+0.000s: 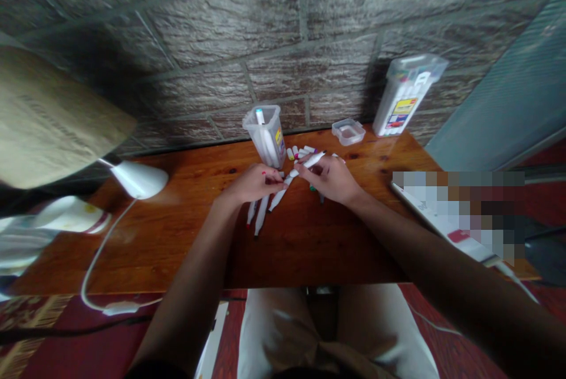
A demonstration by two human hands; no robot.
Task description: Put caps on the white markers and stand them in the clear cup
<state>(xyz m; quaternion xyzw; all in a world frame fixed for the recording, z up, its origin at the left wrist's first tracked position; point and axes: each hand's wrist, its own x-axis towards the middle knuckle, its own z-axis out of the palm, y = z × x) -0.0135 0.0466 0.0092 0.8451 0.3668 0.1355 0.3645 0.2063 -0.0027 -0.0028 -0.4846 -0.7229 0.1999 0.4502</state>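
Note:
My right hand (332,178) is closed around a white marker (315,160) whose dark tip points up and to the right. My left hand (260,183) has its fingers pinched on another white marker (277,197), slanting between the two hands. Below the left hand lie more uncapped markers, one with a dark tip (260,217) and one with a red tip (250,215). Several white caps (290,154) with coloured ends rest just beyond my fingers. A clear plastic box (267,142) with markers standing in it is behind the left hand. My right palm partly hides small coloured pieces beneath it.
A clear lid (348,131) and a full marker case (400,99) stand along the stone wall. To the left are a lamp (139,180) with its cord and a white cup (73,214). A partly blurred phone-like object (442,214) lies on the wooden table (186,249).

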